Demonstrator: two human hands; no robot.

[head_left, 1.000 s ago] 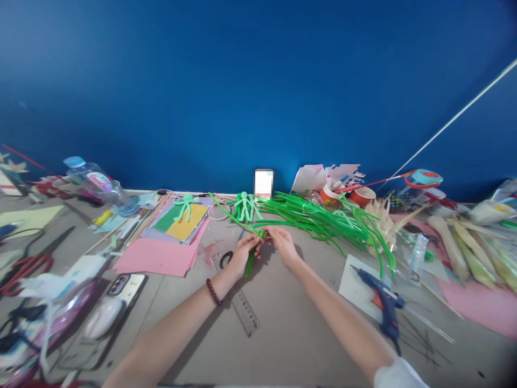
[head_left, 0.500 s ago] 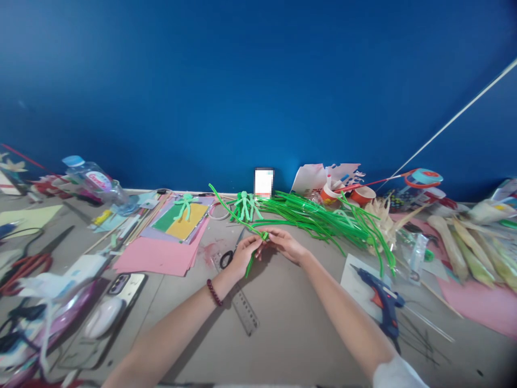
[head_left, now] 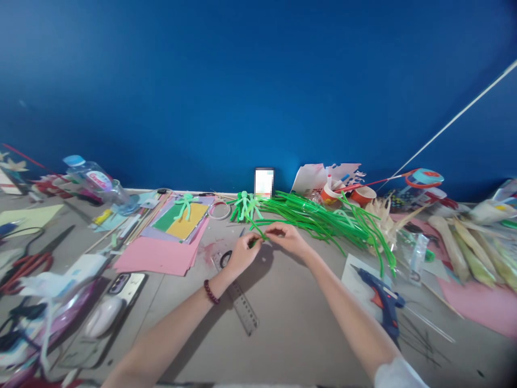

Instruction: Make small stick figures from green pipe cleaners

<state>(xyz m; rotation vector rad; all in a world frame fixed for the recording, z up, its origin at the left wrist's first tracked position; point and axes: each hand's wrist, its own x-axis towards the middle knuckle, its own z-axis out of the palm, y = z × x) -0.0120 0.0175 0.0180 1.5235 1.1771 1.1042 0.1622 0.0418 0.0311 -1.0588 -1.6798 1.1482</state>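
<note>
Between my two hands is a green pipe cleaner point(head_left: 262, 235), bent, with one strand pointing up and away. My left hand point(head_left: 244, 251) pinches it from the left, fingers closed. From the right, my right hand point(head_left: 287, 238) grips it with thumb and fingertips together; part of the piece is hidden by the fingers. Just beyond stand small green pipe-cleaner figures point(head_left: 243, 206). A loose bunch of green pipe cleaners point(head_left: 311, 213) lies to the right. Under my left wrist rest a clear ruler point(head_left: 243, 310) and black-handled scissors point(head_left: 225, 258), both partly covered.
A phone point(head_left: 264, 183) leans on the blue wall. On the left are pink paper point(head_left: 157, 256), another green figure point(head_left: 184, 207), a bottle point(head_left: 95, 180) and a mouse point(head_left: 105, 318). A blue glue gun point(head_left: 382, 302) lies at right near paper cups point(head_left: 362, 195) and corn husks point(head_left: 448, 248).
The long strand that reached up to the left now points more steeply and looks shorter. The end hanging below my left hand is out of sight. My left hand has turned slightly.
</note>
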